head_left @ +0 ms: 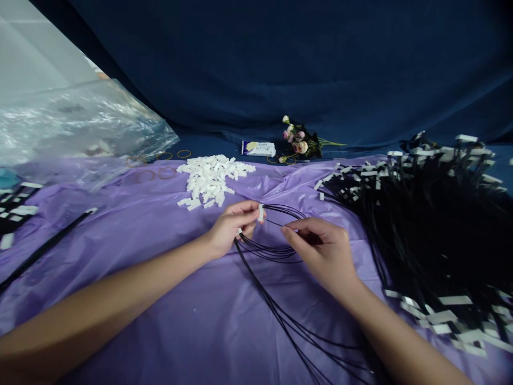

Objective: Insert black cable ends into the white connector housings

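Between the thumb and fingers of my left hand (236, 222) is a small white plastic connector (261, 213), held upright. Several thin black wires (280, 207) run out of its right side and curve round in a loop. A second white end (240, 231) shows by my left palm, with more black wires (260, 286) trailing down to the lower right. My right hand (320, 248) pinches a single black wire (274, 222) just right of the connector. Its curled fingers are partly hidden.
Loose white connectors (210, 179) lie heaped behind my left hand. A large pile of black wires (436, 214) with white ends fills the right. Wire bundles (48, 246), plastic wrap (80, 128), rubber bands (164, 156), a packet (258, 148) and flowers (296, 140) lie around the purple cloth (192, 315).
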Available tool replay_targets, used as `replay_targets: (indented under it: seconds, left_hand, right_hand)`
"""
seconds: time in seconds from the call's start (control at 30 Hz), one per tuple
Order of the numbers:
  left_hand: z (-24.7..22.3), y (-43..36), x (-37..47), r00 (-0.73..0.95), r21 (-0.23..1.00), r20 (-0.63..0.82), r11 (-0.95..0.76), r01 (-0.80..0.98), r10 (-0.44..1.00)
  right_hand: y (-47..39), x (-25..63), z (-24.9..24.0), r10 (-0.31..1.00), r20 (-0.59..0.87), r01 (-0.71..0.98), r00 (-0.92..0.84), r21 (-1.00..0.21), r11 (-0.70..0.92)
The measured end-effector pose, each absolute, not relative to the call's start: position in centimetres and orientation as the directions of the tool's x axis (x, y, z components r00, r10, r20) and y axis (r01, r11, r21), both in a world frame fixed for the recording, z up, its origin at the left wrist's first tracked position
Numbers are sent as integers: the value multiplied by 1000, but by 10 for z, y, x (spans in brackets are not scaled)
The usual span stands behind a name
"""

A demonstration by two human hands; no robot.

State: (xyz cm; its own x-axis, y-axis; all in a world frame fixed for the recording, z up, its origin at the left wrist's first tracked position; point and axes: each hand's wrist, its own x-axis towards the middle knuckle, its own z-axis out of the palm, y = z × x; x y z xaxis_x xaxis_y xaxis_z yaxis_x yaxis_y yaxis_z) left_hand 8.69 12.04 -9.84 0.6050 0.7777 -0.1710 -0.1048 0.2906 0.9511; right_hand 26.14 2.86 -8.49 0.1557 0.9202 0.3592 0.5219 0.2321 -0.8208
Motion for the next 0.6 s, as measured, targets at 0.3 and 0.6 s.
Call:
replay_targets:
  seconds: [0.3,0.6]
  left_hand:
    - [-101,120,86,640,948,-141,290,-133,755]
    - [-104,118,89,615,955,-150,274,-112,774]
  right_hand:
    - [28,261,-84,934,321,515,154,-833,202]
    - [29,260,-84,971,179,474,157,-876,85]
